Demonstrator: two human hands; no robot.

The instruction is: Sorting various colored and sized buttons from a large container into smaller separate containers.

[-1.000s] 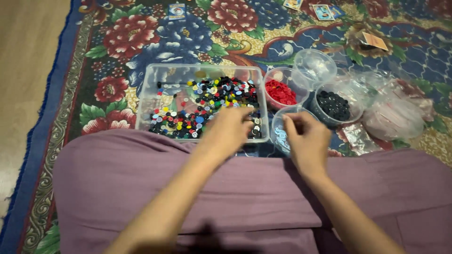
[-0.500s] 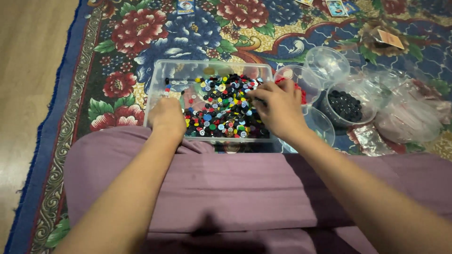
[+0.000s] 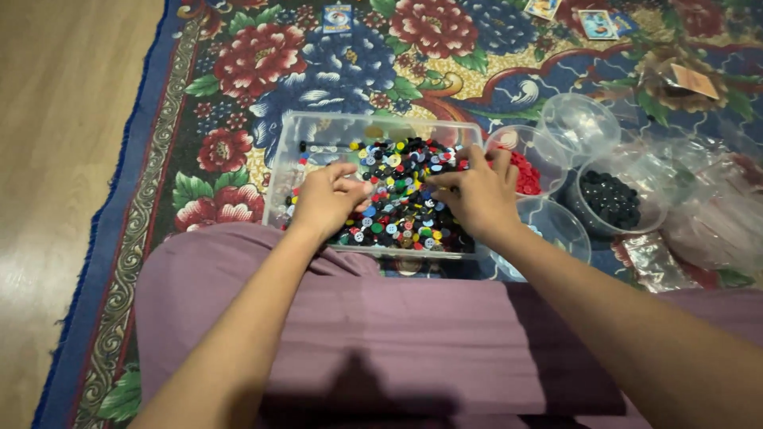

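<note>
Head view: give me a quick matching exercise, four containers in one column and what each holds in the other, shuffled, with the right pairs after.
Things:
1. rectangular clear tub
2. cup beside the right hand
3. cup right of that one
4. farthest cup

Contents:
A. black buttons
B. nothing visible
C. mixed coloured buttons, both hands in it
D. red buttons

Pairs: 1-C, 2-D, 3-A, 4-B. The left hand and right hand both rest on the mixed pile.

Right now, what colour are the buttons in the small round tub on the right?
Black buttons, seen in the head view.
</note>
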